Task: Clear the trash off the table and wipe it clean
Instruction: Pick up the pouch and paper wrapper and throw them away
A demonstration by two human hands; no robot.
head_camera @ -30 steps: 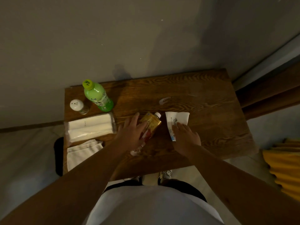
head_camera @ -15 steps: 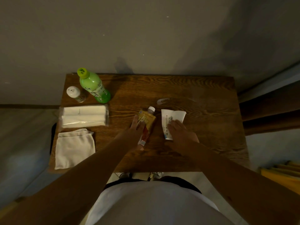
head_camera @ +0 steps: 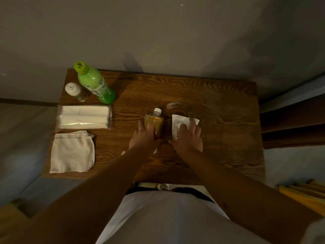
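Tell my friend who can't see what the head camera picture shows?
Over a wooden table, the left hand rests on a lying yellow-labelled bottle and the right hand presses a white wrapper. Left are a green bottle, shaker, tissue pack and cloth.

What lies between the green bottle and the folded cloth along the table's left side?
In the head view, a wrapped tissue pack lies between the green bottle and the folded cloth. A shaker stands beside the bottle.
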